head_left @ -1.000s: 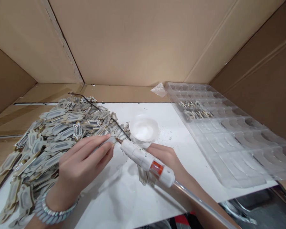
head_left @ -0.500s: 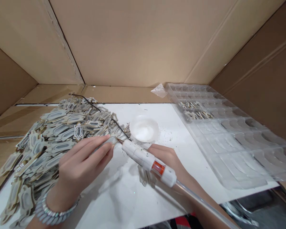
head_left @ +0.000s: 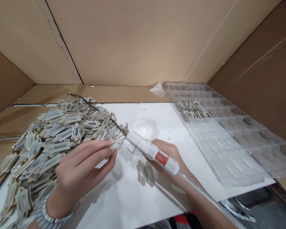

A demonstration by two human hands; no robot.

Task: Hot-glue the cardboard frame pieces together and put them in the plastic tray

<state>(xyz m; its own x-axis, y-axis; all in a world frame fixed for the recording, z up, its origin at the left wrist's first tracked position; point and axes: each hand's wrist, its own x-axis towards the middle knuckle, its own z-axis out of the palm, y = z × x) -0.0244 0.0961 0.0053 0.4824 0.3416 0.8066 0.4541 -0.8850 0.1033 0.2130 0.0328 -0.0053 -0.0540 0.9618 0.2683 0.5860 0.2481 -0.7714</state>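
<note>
My left hand, with a beaded and coiled band at the wrist, pinches a small grey ornamental plate between thumb and fingers beside the pile. In my right hand is a white pen-shaped tool with an orange window and a pale cord or tube trailing from its rear. Its thin dark tip points up and left, apart from the held plate, near the shallow white bowl. Two more grey plates lie side by side on the white sheet below the tool.
To the left spreads a large heap of ornamental plates, some showing patterned faces, with a thin dark rod lying over it. At right stands a clear compartment tray with small metal pieces in some compartments. Cardboard walls enclose the bench.
The tool's tip has drawn away from the held plate, up and to the right. My left hand has shifted slightly down, still pinching the plate. The two loose plates are now uncovered.
</note>
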